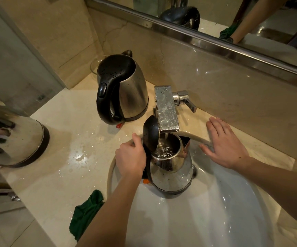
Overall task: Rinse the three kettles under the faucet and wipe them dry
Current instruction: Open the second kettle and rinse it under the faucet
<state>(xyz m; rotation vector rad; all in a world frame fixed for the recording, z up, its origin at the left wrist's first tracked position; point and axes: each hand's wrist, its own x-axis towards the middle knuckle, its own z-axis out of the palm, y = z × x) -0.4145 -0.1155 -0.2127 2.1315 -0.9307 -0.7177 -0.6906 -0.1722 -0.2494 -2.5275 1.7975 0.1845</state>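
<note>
Left hand (pixel 130 160) is gripping the kettle (pixel 171 168) under the faucet (pixel 166 109) so water is filling it; right hand (pixel 224 145) is resting flat on the sink (pixel 188 220) rim.

A glossy cream stone table (pixel 69 136) fills the corner of a washroom, its surface speckled with water drops and bright glints of warm yellowish light. Set into it is a white oval ceramic sink (pixel 206 216) with a pale rim. Behind runs a beige polished marble back wall (pixel 224 82), veined, with a thin dark crack (pixel 106 37) near the corner. Above it a brushed-metal strip (pixel 197 39) edges a wide wall mirror (pixel 215 13). The left side wall (pixel 55 29) is the same beige stone, and beside it stands a grey frosted glass panel (pixel 10 56). Below the table's left edge lie grey surfaces too blurred to tell.
</note>
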